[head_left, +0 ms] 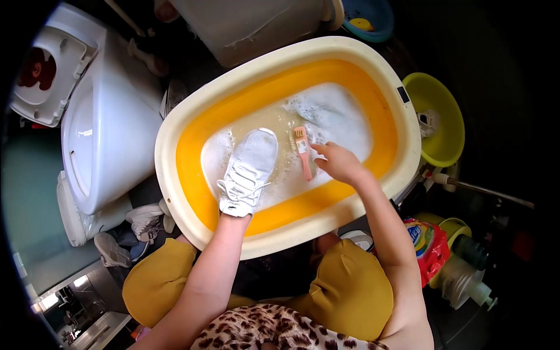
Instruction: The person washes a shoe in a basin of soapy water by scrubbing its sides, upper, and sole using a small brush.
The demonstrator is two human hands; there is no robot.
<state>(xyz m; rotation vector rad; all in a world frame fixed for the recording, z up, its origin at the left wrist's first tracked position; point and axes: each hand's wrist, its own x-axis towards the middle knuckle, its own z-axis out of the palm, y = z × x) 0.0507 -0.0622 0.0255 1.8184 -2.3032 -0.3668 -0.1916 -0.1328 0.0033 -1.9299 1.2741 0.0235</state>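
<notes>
A white lace-up sneaker (251, 163) is held over the soapy water, toe pointing away from me. My left hand (236, 217) is pushed inside it through the ankle opening, so its fingers are hidden. A pink scrubbing brush (303, 154) lies in the suds to the right of the sneaker, handle toward me. Just right of the brush is my right hand (338, 163), index finger stretched out and nothing visible in its grasp. Both hands are within the large yellow basin with a cream rim (280, 52). Something pale, partly under foam (321, 114), shows near the far side.
A white toilet (105, 128) stands at left, with several shoes (143, 221) on the floor below it. At right is a green basin (437, 111) with a white shoe in it. A red detergent bag (429, 248) and a blue basin (376, 14) are also nearby.
</notes>
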